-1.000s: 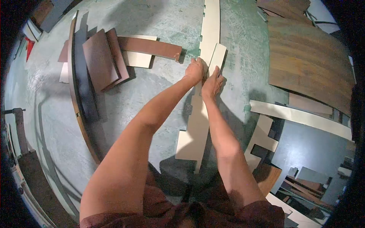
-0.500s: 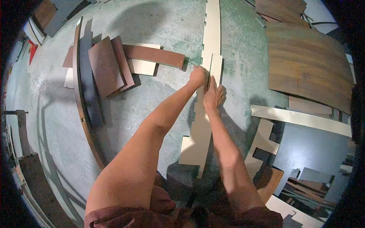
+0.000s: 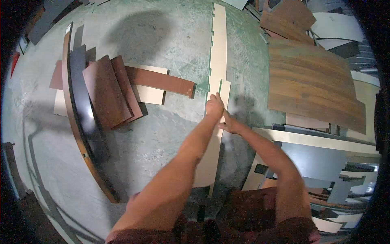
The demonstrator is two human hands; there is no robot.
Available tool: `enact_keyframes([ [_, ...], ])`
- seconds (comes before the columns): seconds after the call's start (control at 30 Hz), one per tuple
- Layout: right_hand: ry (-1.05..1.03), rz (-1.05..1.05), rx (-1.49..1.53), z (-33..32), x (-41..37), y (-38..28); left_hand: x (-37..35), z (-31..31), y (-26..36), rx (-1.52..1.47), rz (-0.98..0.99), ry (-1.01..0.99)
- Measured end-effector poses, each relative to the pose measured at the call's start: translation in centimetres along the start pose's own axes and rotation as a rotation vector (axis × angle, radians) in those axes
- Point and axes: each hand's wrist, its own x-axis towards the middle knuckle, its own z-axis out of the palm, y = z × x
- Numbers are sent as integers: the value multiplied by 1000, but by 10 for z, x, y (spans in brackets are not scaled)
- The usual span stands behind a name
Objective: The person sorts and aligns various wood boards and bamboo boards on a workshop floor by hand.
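A long cream board [image 3: 218, 49] with a notched left edge lies lengthwise on the floor in front of me. Along its right side sits a shorter cream strip [image 3: 226, 90], a narrow dark green gap showing between the two near its far end. My left hand [image 3: 214, 106] rests on the boards at this gap, fingers curled together; whatever they pinch is hidden. Just right of it and closer to me, my right hand [image 3: 230, 123] grips the strip's right edge, its thumb over the top and the other fingers partly hidden.
To the left lie reddish-brown panels [image 3: 106, 91], a brown plank [image 3: 162, 79] and a long curved edge strip [image 3: 73, 105]. On the right are a large wood-grain panel [image 3: 313, 77], a cream bar [image 3: 317, 140], a grey panel [image 3: 313, 160] and piled offcuts.
My view has shifted, so the boards appear lower. My right hand has turned sideways, its forearm now coming from farther right. My left hand remains on the boards by the gap.
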Motion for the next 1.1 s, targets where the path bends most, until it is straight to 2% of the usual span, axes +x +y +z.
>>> enact_keyframes([
  [0.07,24,-102,-143,-6,-6,-2,-9,6,6,-53,-107,78],
  [0.13,-398,610,5,-54,-9,-47,-21,16,5,-70,-80,72],
  [0.17,-272,496,41,-32,-16,-9,-26,17,3,-117,-52,122],
  [0.2,-267,474,57,-32,-12,-13,-33,16,-1,-155,-30,170],
  [0.23,-238,542,89,-34,-6,-20,-42,3,4,-150,-71,33],
  [0.27,-212,606,107,-39,1,-22,-51,0,6,-140,-59,-2],
  [0.3,-194,486,-53,-22,5,-12,-55,3,7,-115,-95,-4],
  [0.33,-163,481,-110,8,6,4,-61,6,11,-99,-110,-7],
  [0.4,144,265,-19,38,-6,16,-62,7,13,-80,-167,-85],
  [0.43,141,262,5,37,-7,12,-67,14,10,-59,-179,-93],
  [0.5,-141,425,-62,3,0,-1,-61,25,7,-4,-55,101],
  [0.53,-149,418,-49,2,3,5,-54,22,10,7,-65,95],
  [0.6,116,216,-62,0,17,17,-39,14,14,76,-184,20],
  [0.63,262,128,-65,0,28,26,-27,17,10,142,-135,152],
  [0.67,268,112,-51,-3,44,35,-11,14,9,160,-142,161],
  [0.77,167,234,-27,-33,96,54,45,1,8,274,-197,109],
  [0.87,220,180,-46,-54,148,83,109,-13,10,343,-219,95],
  [0.9,223,177,-10,-62,167,92,129,-31,19,416,-229,22],
  [1.03,116,268,-55,-115,251,113,228,-44,6,425,-201,143],
  [1.1,319,203,2,-128,291,130,278,-58,5,452,-238,116],
])
